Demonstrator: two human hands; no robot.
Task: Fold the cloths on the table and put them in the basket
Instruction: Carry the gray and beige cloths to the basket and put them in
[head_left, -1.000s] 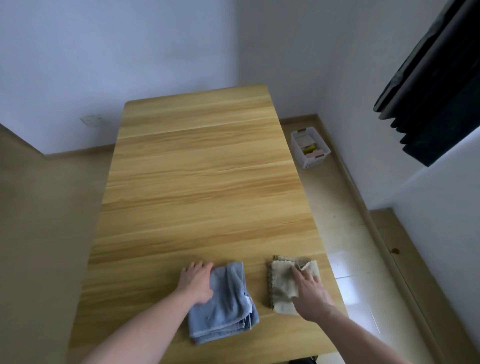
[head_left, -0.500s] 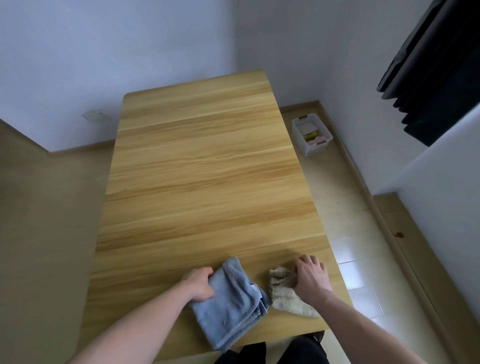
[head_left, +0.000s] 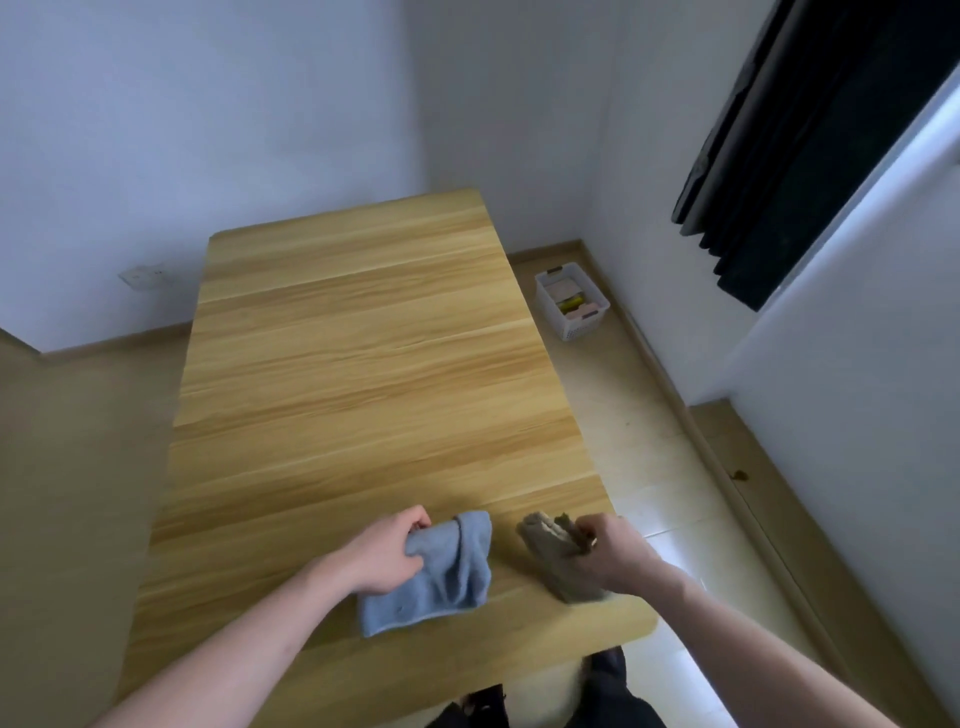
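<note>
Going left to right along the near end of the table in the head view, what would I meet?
Left hand → blue cloth → beige cloth → right hand. Farther right, on the floor, stands the white basket.

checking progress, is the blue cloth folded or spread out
Folded: the blue cloth is a thick layered bundle, gripped at one edge by the left hand.

Basket (head_left: 570, 304) contents indistinct (perhaps folded cloths).

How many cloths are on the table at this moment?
2. The blue cloth is held by the left hand; the beige cloth by the right hand. The basket may hide more.
</note>
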